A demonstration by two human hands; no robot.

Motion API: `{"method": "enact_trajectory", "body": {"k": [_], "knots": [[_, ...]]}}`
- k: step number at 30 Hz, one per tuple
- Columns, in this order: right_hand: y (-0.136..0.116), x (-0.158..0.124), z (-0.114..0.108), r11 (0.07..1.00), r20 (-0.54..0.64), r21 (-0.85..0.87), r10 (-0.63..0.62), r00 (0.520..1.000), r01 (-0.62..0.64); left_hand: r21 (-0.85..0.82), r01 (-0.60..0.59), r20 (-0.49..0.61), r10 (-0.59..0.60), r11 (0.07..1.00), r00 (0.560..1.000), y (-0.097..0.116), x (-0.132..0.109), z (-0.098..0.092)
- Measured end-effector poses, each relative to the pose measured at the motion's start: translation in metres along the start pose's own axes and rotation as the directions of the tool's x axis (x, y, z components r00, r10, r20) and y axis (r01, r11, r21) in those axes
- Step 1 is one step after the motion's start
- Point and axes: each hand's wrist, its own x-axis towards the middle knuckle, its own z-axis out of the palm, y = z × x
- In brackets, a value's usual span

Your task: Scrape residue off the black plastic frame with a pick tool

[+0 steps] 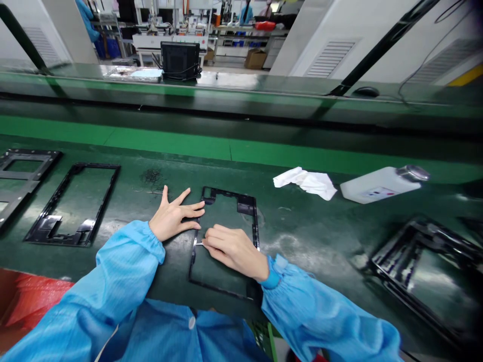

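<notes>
A thin black rectangular frame [257, 221] lies flat on the green work table in front of me. My left hand [174, 216] has its fingers spread, with the fingertips on the frame's left side. My right hand [232, 249] is closed in a pinch over the frame's opening. From its fingers sticks out a thin metal tool [200, 244], whose tip meets the frame's left bar. Most of the tool is hidden in the hand, so its kind does not show. Past my left hand is a small heap of black scraps [151, 176].
To the left lie a similar black frame [107, 193] and a grey-black frame [28, 188]. A crumpled white tissue [306, 182] and a white bottle [377, 185] on its side lie to the right. More black frames [400, 251] are stacked at far right. Red wrap [37, 299] shows lower left.
</notes>
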Motion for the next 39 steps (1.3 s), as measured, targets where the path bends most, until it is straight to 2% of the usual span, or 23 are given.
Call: {"method": "enact_trajectory", "body": {"k": [4,8,11,16,22,27,33,39], "knots": [[0.0008,0.0011,-0.0002,0.999,-0.038,-0.013,0.051,0.998,-0.052,-0.004,0.002,0.001,-0.002,1.0,1.0,0.0009,0.0003,-0.0005],[-0.001,-0.0001,0.0004,0.999,0.009,-0.05,0.004,1.0,-0.004,-0.01,0.005,0.002,-0.005,1.0,1.0,0.0016,0.0006,-0.0012],[-0.0004,-0.0012,0.0006,1.0,0.038,-0.016,-0.022,0.999,0.023,-0.013,0.007,0.013,-0.007,1.0,1.0,0.0018,0.0005,-0.0017],[0.0012,-0.0011,0.0012,0.998,-0.003,-0.023,0.053,0.999,-0.053,-0.019,0.013,0.023,-0.013,1.0,1.0,0.0018,0.0008,-0.0021],[-0.0005,-0.001,0.0003,1.0,0.059,-0.025,-0.016,0.998,0.017,-0.022,0.015,0.029,-0.014,1.0,0.999,0.0012,0.0011,-0.0026],[0.0012,-0.0001,0.0006,0.999,0.01,-0.002,0.051,0.999,-0.051,-0.024,0.01,0.027,-0.01,1.0,1.0,0.0006,0.0008,-0.0018],[0.0015,-0.0006,0.0007,0.999,0.02,0.035,0.025,0.999,-0.026,-0.029,0.019,0.052,-0.017,0.999,0.998,0.0004,0.001,-0.0027],[-0.0015,-0.001,-0.0023,0.994,-0.011,0.027,0.105,0.994,-0.104,-0.036,0.022,0.056,-0.02,0.999,0.998,0.0005,0.001,-0.0032]]}}
